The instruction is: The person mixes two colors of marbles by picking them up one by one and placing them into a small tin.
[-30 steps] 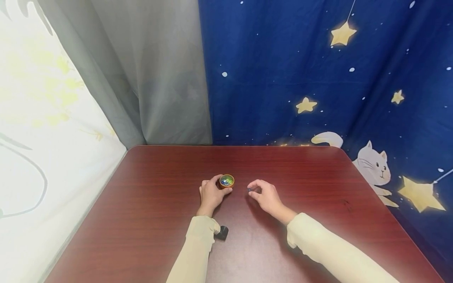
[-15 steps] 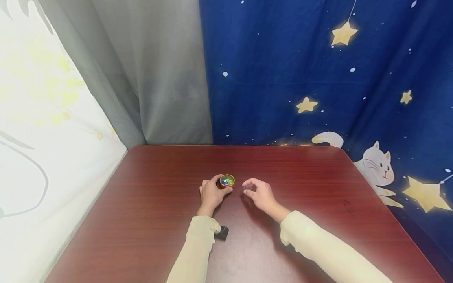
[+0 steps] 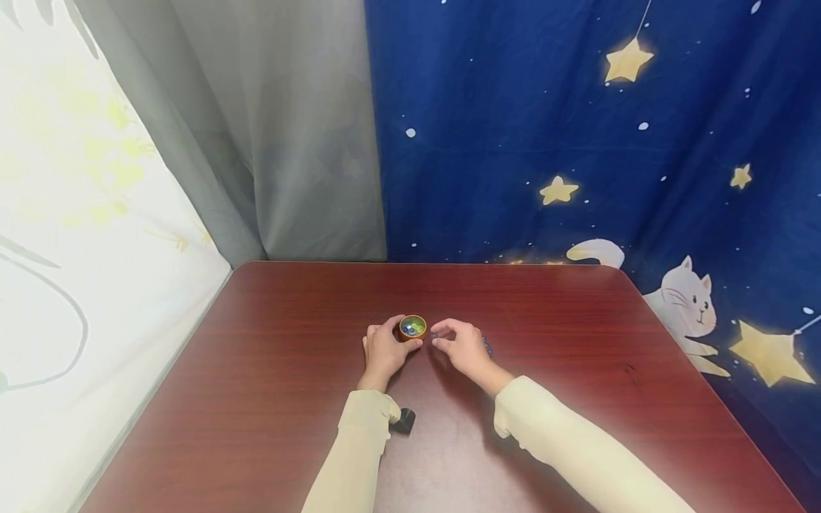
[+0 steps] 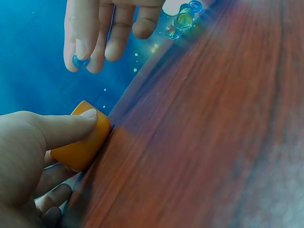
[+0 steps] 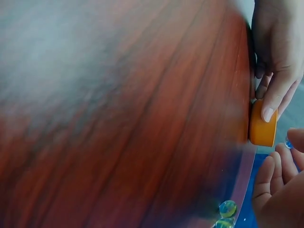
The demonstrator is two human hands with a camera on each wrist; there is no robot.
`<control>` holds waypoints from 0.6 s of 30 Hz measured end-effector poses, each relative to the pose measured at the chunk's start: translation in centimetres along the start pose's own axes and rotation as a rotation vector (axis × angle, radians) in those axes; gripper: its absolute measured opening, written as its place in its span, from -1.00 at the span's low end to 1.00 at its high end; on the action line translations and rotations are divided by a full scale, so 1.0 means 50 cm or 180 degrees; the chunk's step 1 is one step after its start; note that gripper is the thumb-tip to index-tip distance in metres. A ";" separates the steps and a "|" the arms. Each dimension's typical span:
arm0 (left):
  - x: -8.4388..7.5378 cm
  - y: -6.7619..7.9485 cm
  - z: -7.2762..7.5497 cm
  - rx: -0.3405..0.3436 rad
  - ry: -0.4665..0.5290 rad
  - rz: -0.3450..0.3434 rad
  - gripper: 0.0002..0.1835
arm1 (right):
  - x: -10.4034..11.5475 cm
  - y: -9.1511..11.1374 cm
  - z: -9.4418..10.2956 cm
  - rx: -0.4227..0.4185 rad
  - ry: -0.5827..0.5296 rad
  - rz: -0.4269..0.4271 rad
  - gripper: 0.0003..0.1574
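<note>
My left hand (image 3: 385,354) holds a small orange cup (image 4: 88,147) upright on the table, thumb on the near side and fingers round the other. Seen from above, several blue and green glass marbles (image 3: 412,328) lie inside the cup. Just right of the cup, my right hand (image 3: 468,350) pinches one clear blue marble (image 4: 78,61) between thumb and fingertip, above the tabletop and apart from the cup. Loose marbles (image 4: 184,20) rest on the table beyond the right hand, which partly hides them in the head view; some look yellow-green in the right wrist view.
The dark red wood-grain table (image 3: 308,320) spreads around both hands. A small black object (image 3: 404,422) sits at the left cuff. Behind the far edge hang a grey curtain (image 3: 308,142) and a blue one (image 3: 474,178) with stars; a white cloth (image 3: 96,285) hangs on the left.
My right hand has moved left toward the cup with the marble pinched in it, and loose blue marbles now show behind it. The left hand and the cup stay in place.
</note>
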State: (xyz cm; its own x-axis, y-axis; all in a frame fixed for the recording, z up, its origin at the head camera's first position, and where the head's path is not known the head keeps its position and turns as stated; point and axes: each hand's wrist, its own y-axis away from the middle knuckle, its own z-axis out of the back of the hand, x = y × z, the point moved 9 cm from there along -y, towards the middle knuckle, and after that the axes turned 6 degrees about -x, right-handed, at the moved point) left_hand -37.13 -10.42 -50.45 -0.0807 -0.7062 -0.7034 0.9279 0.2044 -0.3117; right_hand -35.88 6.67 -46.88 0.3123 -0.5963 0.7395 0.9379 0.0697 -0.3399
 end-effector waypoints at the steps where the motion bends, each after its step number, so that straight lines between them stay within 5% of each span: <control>1: 0.000 0.000 0.000 0.0005 0.0002 0.0007 -0.30 | 0.000 -0.002 -0.003 -0.0008 -0.0034 0.0006 -0.80; 18: -0.003 0.000 0.001 0.0001 -0.0016 -0.0045 -0.31 | 0.005 -0.019 -0.048 0.0117 -0.0175 -0.0158 -0.82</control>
State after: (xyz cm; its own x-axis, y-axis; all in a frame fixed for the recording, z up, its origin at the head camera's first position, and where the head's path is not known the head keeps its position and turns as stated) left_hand -37.11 -10.37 -50.30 -0.0919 -0.7124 -0.6957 0.9269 0.1941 -0.3213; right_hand -37.08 4.52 -47.77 0.2724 -0.5550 0.7860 0.9570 0.0712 -0.2813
